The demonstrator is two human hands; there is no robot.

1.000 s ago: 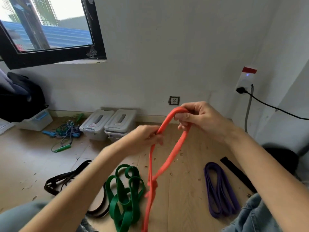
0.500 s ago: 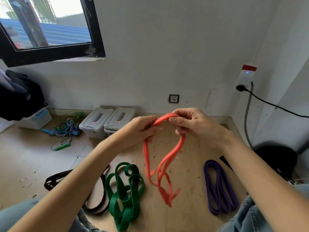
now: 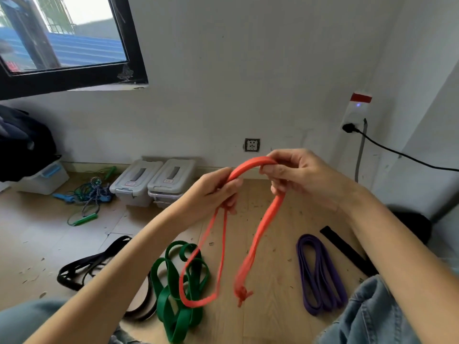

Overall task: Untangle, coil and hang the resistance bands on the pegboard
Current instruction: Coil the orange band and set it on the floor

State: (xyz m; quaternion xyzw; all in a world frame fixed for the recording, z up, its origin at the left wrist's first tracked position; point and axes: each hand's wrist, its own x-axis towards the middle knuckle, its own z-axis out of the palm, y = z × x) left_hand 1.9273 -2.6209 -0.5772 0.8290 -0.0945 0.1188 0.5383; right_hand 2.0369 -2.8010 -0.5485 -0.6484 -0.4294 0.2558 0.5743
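We note both forearms bare to approx. the elbow, no sleeves, no watch/rings seen on left hand point(image 3: 218, 189) or right hand point(image 3: 303, 175). Legs in light-blue denim jeans point(image 3: 372, 316); fabric faded, creased w/ visible seam at right knee.

In front of you the wooden floor point(image 3: 268, 244) carries a tangled green band point(image 3: 173, 294), a black band point(image 3: 84, 266) to its left and a folded purple band point(image 3: 320, 274) on the right. Near the wall stand two grey boxes point(image 3: 151, 180), beside a heap of skipping ropes point(image 3: 89, 197).
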